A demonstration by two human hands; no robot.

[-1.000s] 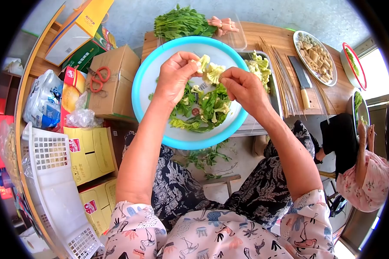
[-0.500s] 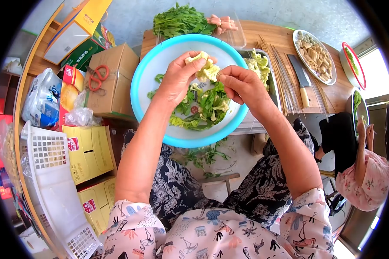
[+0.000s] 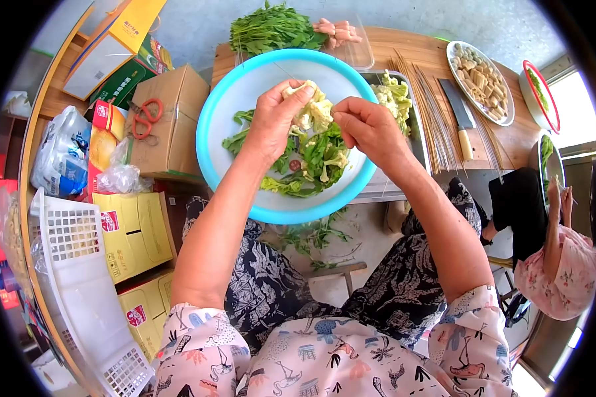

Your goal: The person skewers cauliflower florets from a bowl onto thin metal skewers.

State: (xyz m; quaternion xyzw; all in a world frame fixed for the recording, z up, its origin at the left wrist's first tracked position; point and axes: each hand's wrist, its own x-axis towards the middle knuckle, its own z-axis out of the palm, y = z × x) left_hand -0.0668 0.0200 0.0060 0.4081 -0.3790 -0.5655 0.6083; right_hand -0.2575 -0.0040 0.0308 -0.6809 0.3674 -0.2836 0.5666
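Observation:
My left hand (image 3: 276, 119) is closed around pale cauliflower florets (image 3: 316, 114), held above a white basin with a bright blue rim (image 3: 208, 169). Close to the florets' right side, my right hand (image 3: 371, 129) has thumb and forefinger pinched together; what they grip, if anything, is too small to make out. Green leaves (image 3: 321, 162) and bits of cauliflower lie in the basin below both hands. More cauliflower pieces (image 3: 395, 99) fill a metal tray just right of the basin, partly hidden by it.
On the wooden table lie thin skewers (image 3: 420, 109), a cleaver (image 3: 458, 112), a plate of skewered food (image 3: 481, 79) and leafy greens (image 3: 275, 32). Orange-handled scissors (image 3: 147, 119) rest on a carton at left. A co-worker's hands (image 3: 560, 202) are at far right. Stems litter the floor.
The florets in my left hand have turned slightly and show more of their pale heads. My right hand stays pinched close beside them. The whole view has shifted slightly.

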